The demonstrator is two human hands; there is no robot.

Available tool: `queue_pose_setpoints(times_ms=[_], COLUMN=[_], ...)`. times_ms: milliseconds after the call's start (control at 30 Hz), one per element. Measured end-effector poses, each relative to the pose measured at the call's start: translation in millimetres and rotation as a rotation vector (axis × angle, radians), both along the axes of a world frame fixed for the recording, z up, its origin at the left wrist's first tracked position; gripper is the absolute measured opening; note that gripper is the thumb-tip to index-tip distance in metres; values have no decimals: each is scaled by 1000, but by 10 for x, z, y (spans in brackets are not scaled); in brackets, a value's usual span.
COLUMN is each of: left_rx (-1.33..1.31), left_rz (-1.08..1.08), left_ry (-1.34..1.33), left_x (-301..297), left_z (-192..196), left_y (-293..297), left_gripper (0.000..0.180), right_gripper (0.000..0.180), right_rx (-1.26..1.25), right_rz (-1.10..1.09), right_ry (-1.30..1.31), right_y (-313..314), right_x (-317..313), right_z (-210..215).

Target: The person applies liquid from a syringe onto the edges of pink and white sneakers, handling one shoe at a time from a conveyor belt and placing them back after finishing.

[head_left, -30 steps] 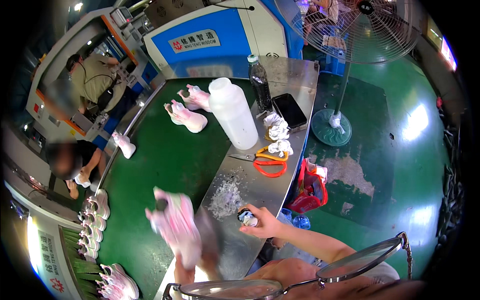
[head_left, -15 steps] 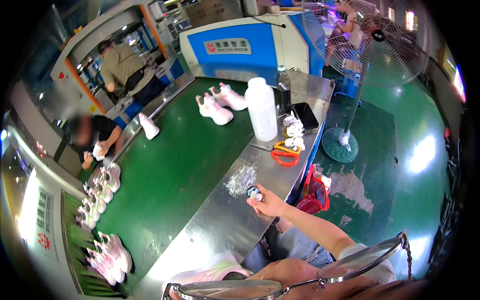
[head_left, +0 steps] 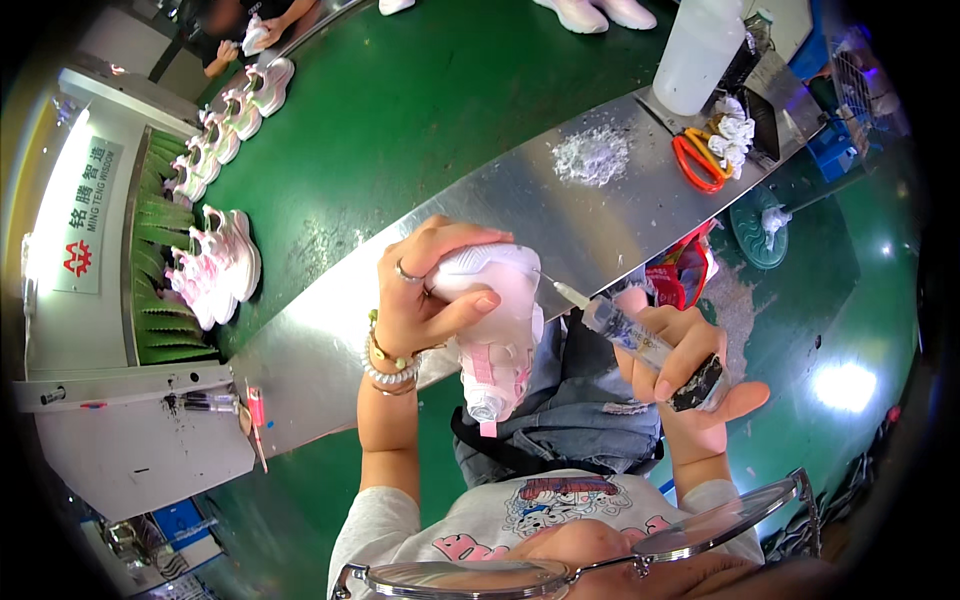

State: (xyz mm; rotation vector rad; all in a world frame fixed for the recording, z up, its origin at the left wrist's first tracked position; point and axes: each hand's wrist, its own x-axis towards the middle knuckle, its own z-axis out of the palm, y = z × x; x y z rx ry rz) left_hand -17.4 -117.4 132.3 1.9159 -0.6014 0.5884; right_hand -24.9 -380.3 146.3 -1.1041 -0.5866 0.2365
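Head view: the left hand [head_left: 425, 290] has its fingers wrapped around a white and pink shoe [head_left: 493, 330], held above the lap with its long axis running towards the body. The right hand [head_left: 685, 365] grips a syringe [head_left: 625, 330], fingers closed on the barrel; its needle points left and up, the tip just beside the shoe's upper side. On the steel bench [head_left: 500, 215] stands a translucent bottle [head_left: 698, 50], contents unclear, near orange scissors [head_left: 697, 160]
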Motion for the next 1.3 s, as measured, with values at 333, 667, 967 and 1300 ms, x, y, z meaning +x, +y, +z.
queue_pose_setpoints(times_ms=[333,667,967,1300], left_rx=[19,-112,-209,-280], left_rz=[-85,-58,209,424], left_ry=[6,44,86,154], left_x=[36,78,18,5], left_z=[8,-197,-378,-630], left_y=[-55,180,367,634], left_gripper=[47,54,60,65], right_gripper=[77,72,56,49], right_rx=[-36,-17,195,60], right_rz=[-21,68,116,132], right_ry=[76,-79,24,99], right_y=[172,180,418,215], right_x=[35,172,-84,-305], right_z=[-129,-570,-1155,-1389])
